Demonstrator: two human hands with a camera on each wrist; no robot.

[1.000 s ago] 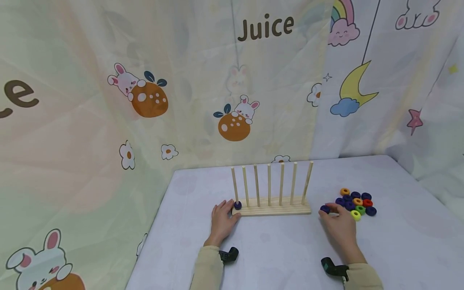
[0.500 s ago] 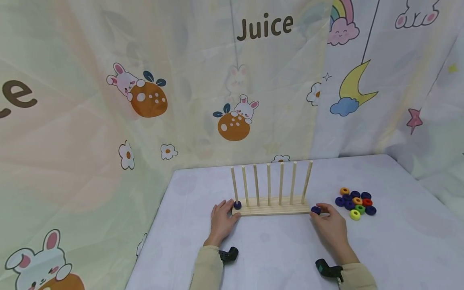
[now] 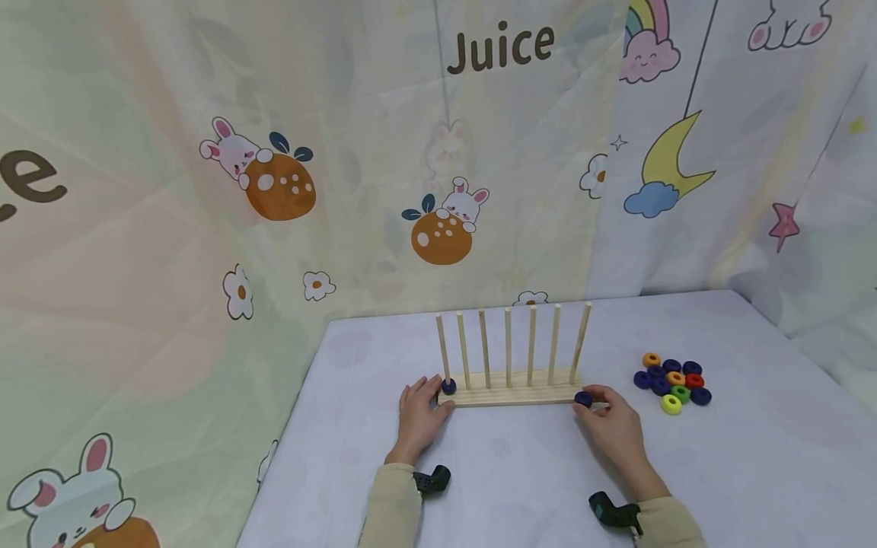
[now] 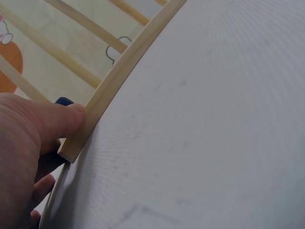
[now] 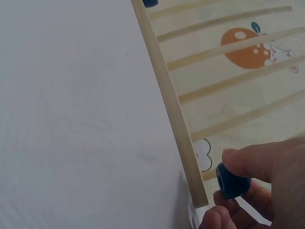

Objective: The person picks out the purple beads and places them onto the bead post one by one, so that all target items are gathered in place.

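Observation:
A wooden peg stand (image 3: 510,396) with several upright pegs stands on the table. My left hand (image 3: 416,420) holds its left end, the thumb (image 4: 62,119) lying on the front edge of the base. One dark blue bead (image 3: 448,387) sits at the foot of the leftmost peg; the left wrist view shows only a bit of it behind the thumb. Between thumb and fingers, my right hand (image 3: 614,430) pinches another dark blue bead (image 5: 233,181). That bead is close to the right end of the base, low and beside the rightmost peg (image 3: 580,342).
Right of the stand lies a loose group of beads: several dark blue ones (image 3: 661,387), an orange one (image 3: 652,360), a red one (image 3: 694,381), a green one (image 3: 680,394) and a yellow one (image 3: 671,404). A printed cloth (image 3: 370,190) hangs behind the table.
My right hand has moved left with the dark blue bead, from beside the loose beads to the right end of the stand. The left hand has stayed in place.

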